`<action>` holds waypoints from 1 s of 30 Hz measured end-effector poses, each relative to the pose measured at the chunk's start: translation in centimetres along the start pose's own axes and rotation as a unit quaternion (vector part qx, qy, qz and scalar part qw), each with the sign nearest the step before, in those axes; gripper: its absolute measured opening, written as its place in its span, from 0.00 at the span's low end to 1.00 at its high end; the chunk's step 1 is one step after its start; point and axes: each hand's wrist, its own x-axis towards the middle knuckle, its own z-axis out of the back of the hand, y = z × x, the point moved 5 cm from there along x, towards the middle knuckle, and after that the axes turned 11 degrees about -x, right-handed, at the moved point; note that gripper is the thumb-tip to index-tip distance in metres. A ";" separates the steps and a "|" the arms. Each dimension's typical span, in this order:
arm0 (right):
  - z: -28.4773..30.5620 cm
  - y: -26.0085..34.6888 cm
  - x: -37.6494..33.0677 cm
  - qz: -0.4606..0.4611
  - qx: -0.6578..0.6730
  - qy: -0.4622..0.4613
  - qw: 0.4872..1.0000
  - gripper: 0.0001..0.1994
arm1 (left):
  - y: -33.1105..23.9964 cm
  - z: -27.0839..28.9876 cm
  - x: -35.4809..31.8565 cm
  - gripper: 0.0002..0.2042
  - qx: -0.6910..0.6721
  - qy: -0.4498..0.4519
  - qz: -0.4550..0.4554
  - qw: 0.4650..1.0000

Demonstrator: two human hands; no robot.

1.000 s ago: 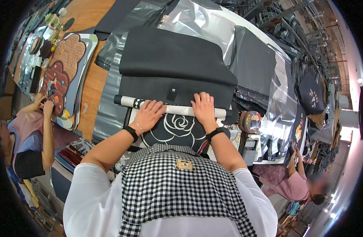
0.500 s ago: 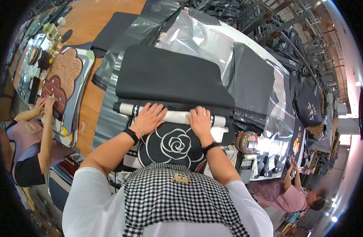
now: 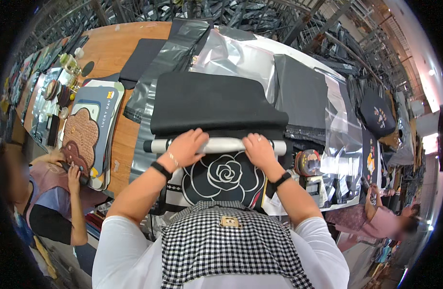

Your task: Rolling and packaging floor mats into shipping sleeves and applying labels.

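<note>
**Both hands on the white roll**

At your far left, another person [image 3: 53,192] sits beside a stack of shaped mats [image 3: 89,132] on the wooden tabletop [image 3: 118,48]. Your left hand [image 3: 185,147] lies flat, fingers spread, on the white roll [image 3: 221,145]. This roll lies across the black mat with a white rose [image 3: 224,176], just in front of you. Your right hand [image 3: 259,150] presses on the same roll, fingers curved over it. Behind the roll lies a folded black mat [image 3: 212,103]. At right stands a tape roll [image 3: 307,162].
</note>
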 end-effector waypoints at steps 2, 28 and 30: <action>0.4 3.6 -4.6 0.002 0.032 0.077 0.996 0.12 | -2.5 -2.0 -4.8 0.28 0.031 0.053 -0.007 0.998; -5.7 -1.8 5.3 -0.129 -0.028 -0.092 0.987 0.37 | 0.5 -10.3 -2.3 0.38 0.142 0.008 0.078 0.987; -5.9 -1.0 5.0 -0.096 0.009 -0.080 0.992 0.37 | 3.5 -8.8 0.6 0.42 0.207 -0.010 0.054 0.977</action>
